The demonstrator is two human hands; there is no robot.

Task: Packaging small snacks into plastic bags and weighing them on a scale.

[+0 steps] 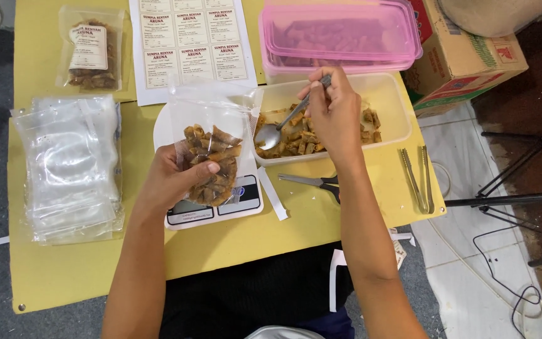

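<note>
While the left hand (177, 179) grips a clear plastic pouch (211, 147) upright over a white kitchen scale (217, 210), fingers closed around its lower half, the pouch mouth stands open toward the other hand, apparently so it can take a spoonful. Small golden-brown fried rolls (214, 166) fill the pouch about halfway.

Just beyond that grip, the right hand (334, 113) pinches the handle of a metal spoon (277, 129), fingers closed on it, bowl tilted down at the near end of a shallow clear plastic tub (390, 103). More of the same fried rolls lie in the tub, covering roughly half its floor. The spoon bowl looks empty, though glare makes that hard to confirm.

Behind the tub sits a pink lidded container (340, 34), its contents blurred by the tinted plastic. Below the right wrist lie black-handled scissors (315, 182), and further right metal tongs (418, 179). Left of the pouch hand rests a stack of empty clear pouches (70, 166). Beyond them are a sealed, labelled pouch of rolls (92, 50) and a sheet of sticker labels (189, 44), all on a yellow table (64, 270).
</note>
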